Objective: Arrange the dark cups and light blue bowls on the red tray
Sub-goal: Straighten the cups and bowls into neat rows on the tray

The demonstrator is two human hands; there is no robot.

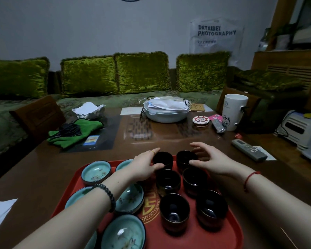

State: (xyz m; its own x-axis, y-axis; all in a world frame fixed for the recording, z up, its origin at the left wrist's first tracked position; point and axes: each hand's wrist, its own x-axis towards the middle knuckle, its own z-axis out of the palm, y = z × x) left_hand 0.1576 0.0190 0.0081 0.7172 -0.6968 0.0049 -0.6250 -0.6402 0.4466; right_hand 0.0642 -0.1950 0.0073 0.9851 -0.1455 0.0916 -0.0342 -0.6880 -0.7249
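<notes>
**At the tray's 12 o'clock edge, two cups go into line**

On the red tray (153, 238), light blue bowls (96, 172) fill the 9 o'clock side. Dark cups (174, 210) stand in two rows on the 3 o'clock side. Both hands work at the 12 o'clock edge.

The left hand (145, 166) holds the far left cup (162, 159), with its thumb on the near side and its fingers round the 9 o'clock side. The right hand (210, 159) curves its fingers wide round the far right cup (186, 158), thumb at the near rim. Both arms reach long and low, with the wrists almost flat. The left arm passes right above the bowls.

To do this well, I think each cup should go down gently, in line with the two cups nearer the person. A small gap between cups stops them clinking. Let go only when each cup sits flat inside the tray's edge. Lift the left arm up before pulling back, so the bracelet (106, 193) does not knock a bowl.
</notes>
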